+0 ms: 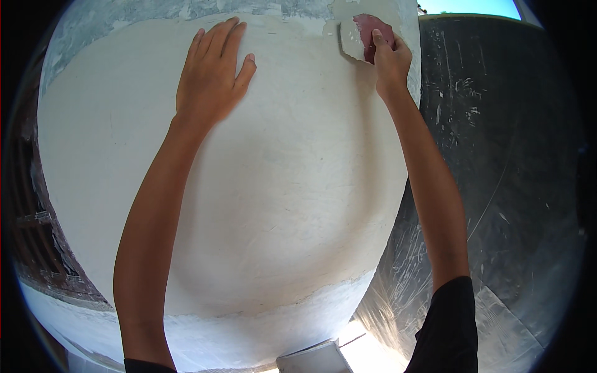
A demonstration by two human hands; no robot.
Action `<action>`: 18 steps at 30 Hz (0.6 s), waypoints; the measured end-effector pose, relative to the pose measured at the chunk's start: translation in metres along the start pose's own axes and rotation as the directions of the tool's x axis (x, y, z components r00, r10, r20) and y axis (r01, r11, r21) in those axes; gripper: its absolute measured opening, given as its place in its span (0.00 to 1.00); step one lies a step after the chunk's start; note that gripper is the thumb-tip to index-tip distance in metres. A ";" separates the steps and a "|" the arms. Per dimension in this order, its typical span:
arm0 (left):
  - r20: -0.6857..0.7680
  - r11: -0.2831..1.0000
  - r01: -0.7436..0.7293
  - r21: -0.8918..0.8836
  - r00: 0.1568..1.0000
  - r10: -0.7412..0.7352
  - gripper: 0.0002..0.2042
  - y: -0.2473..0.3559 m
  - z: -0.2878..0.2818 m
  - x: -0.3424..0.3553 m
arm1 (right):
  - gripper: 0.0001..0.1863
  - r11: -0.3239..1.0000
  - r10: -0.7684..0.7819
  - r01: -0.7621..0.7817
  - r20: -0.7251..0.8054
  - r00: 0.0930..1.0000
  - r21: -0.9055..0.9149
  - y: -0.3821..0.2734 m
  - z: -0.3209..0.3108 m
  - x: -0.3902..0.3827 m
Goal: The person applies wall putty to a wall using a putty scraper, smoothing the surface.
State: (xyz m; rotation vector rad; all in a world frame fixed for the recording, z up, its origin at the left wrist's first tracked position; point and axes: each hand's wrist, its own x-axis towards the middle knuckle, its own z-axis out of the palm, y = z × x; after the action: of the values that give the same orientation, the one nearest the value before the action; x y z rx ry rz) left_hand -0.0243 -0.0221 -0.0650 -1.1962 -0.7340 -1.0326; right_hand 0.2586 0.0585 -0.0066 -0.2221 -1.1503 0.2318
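Note:
A pale wall (273,155) fills most of the head view, coated in smooth off-white putty with bluish patches along its upper and lower parts. My left hand (212,78) lies flat on the coated surface at the upper left, fingers stretched out and holding nothing. At the upper right, my right hand (392,62) grips a dark red putty scraper (379,28) with the thumb on its near face. White putty is smeared over the left part of the scraper, which is close against the wall. My right fingers are partly hidden behind it.
A large black sheet or panel (510,143) with white smears stands along the right side. At the far left is a dark barred window frame (43,236). A greyish, box-like object (314,359) shows at the bottom edge, below the wall.

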 end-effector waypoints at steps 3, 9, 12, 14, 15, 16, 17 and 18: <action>0.003 1.000 -0.001 -0.005 1.000 0.001 0.23 0.000 0.000 0.001 | 0.22 0.960 -0.161 0.194 0.166 0.973 -0.200 0.007 -0.001 -0.004; 0.005 1.000 0.003 -0.006 1.000 -0.003 0.23 0.000 0.000 -0.001 | 0.22 0.987 -0.097 0.104 0.059 0.994 -0.124 -0.002 -0.002 -0.007; 0.006 1.000 0.004 -0.005 1.000 -0.004 0.23 0.000 -0.001 0.000 | 0.21 0.956 -0.202 0.236 0.192 0.960 -0.175 0.009 -0.007 -0.004; -0.001 1.000 0.000 -0.012 1.000 0.000 0.23 0.002 0.000 0.001 | 0.20 0.936 -0.200 0.207 0.053 0.978 -0.283 0.014 -0.017 0.008; -0.001 1.000 0.001 -0.013 1.000 -0.001 0.23 0.001 -0.001 0.001 | 0.21 0.925 -0.209 0.191 -0.019 0.978 -0.328 0.012 -0.023 0.014; -0.002 1.000 0.002 -0.014 1.000 -0.002 0.23 0.001 -0.001 0.002 | 0.21 0.925 -0.209 0.191 -0.017 0.978 -0.327 0.012 -0.028 0.016; -0.002 1.000 0.002 -0.013 1.000 -0.002 0.23 0.001 -0.001 0.001 | 0.21 0.918 -0.229 0.176 -0.114 0.967 -0.355 0.013 -0.032 0.018; 0.005 1.000 0.006 -0.005 1.000 -0.006 0.23 0.004 0.001 0.002 | 0.20 0.909 -0.255 0.160 -0.210 0.944 -0.384 0.013 -0.036 0.021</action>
State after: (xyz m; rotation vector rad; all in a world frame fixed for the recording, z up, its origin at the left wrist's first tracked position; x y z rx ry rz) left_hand -0.0202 -0.0217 -0.0642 -1.2019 -0.7392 -1.0376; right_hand 0.2993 0.0748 -0.0067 -0.4391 -0.9419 -0.2013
